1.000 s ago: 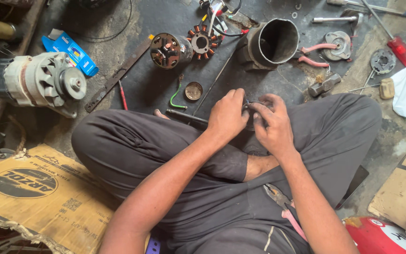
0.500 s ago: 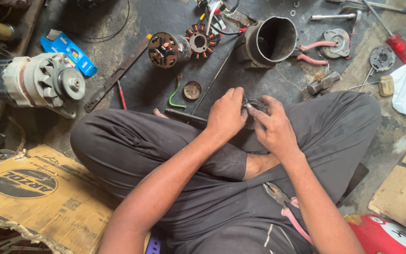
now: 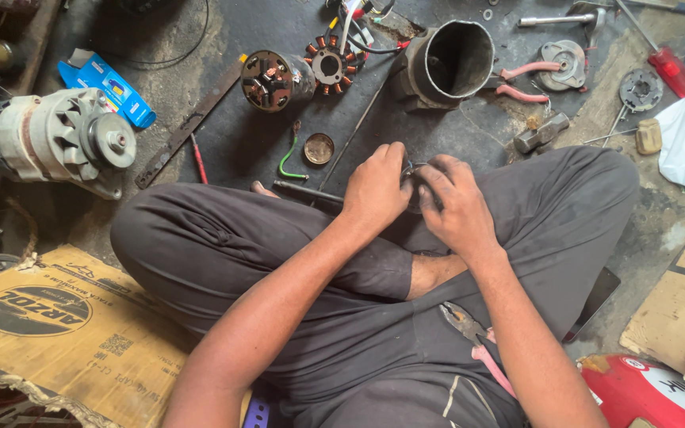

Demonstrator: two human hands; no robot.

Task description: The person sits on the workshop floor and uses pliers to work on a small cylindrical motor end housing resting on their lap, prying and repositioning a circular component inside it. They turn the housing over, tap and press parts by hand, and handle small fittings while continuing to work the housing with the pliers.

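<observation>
Floor around the crossed legs is crowded, with the alternator far left, the metal cylinder just ahead, and the hammer near the right knee, leaving open room only in the dark strip in front of the shins. Left hand and right hand meet over the lap, fingers curled tight around a small metal part, mostly hidden between them. Compared with half a second ago, both hands and the part sit in the same place.
</observation>
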